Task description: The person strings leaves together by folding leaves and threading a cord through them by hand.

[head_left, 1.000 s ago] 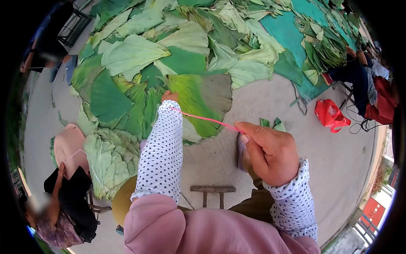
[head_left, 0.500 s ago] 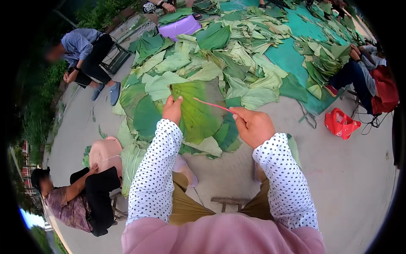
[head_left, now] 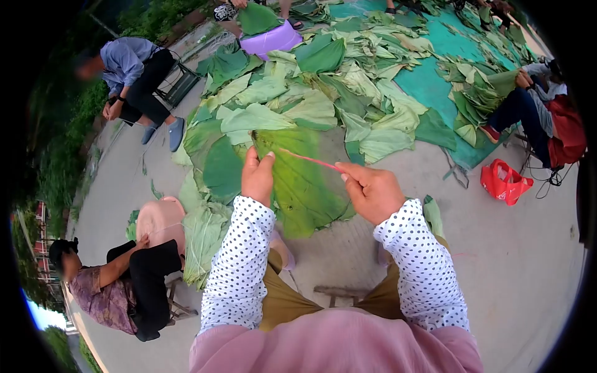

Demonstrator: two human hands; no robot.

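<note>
My left hand (head_left: 258,177) is closed on the upper left edge of a large yellow-green leaf (head_left: 298,186), thumb on top. The leaf hangs in front of me, its right part greyish. From the right, my right hand (head_left: 372,189) pinches the end of a thin pink strand (head_left: 311,160) between thumb and fingers. The strand's far tip lies over the leaf, just right of my left hand. Beyond my hands spreads a heap of green leaves (head_left: 311,105).
A person (head_left: 134,68) sits at the upper left, another (head_left: 102,286) at the lower left by a pink tub (head_left: 160,221). A purple tub (head_left: 272,40) stands beyond the heap. At right are a red bag (head_left: 505,181), a green sheet (head_left: 423,81) and a seated person (head_left: 528,118).
The whole view has shifted slightly. The leaf in my left hand hangs lower and its lower edge has changed shape. Both hands keep their hold.
</note>
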